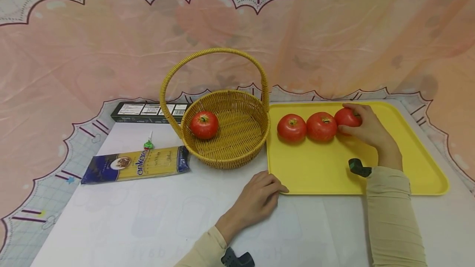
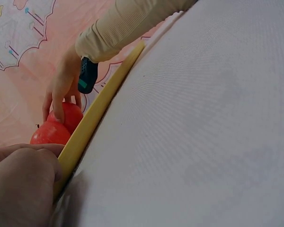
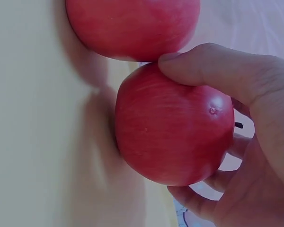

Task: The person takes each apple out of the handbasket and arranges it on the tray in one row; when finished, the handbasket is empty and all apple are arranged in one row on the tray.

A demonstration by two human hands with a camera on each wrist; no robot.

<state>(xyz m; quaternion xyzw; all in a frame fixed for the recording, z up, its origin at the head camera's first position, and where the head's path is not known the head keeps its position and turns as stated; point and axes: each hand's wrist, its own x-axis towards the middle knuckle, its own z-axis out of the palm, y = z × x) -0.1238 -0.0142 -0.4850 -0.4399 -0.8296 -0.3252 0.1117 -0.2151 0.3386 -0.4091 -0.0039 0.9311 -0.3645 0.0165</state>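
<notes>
Three red apples sit in a row on the yellow tray (image 1: pixel 315 172): the left apple (image 1: pixel 292 128), the middle apple (image 1: pixel 321 127) and the right apple (image 1: pixel 347 118). My right hand (image 1: pixel 371 131) grips the right apple, thumb on the near side and fingers round the far side; in the right wrist view this apple (image 3: pixel 173 127) lies against its neighbour (image 3: pixel 132 26). My left hand (image 1: pixel 256 201) rests at the tray's near left corner, its fingertips on the rim. In the left wrist view that hand (image 2: pixel 26 182) touches the tray's edge (image 2: pixel 102 101).
Left of the tray stands a yellow wicker basket (image 1: pixel 237 135) with a tall handle and one apple (image 1: pixel 204 125) inside. Further left lie a pasta packet (image 1: pixel 148 164), a green lollipop (image 1: pixel 148 144) and a black box (image 1: pixel 148 112).
</notes>
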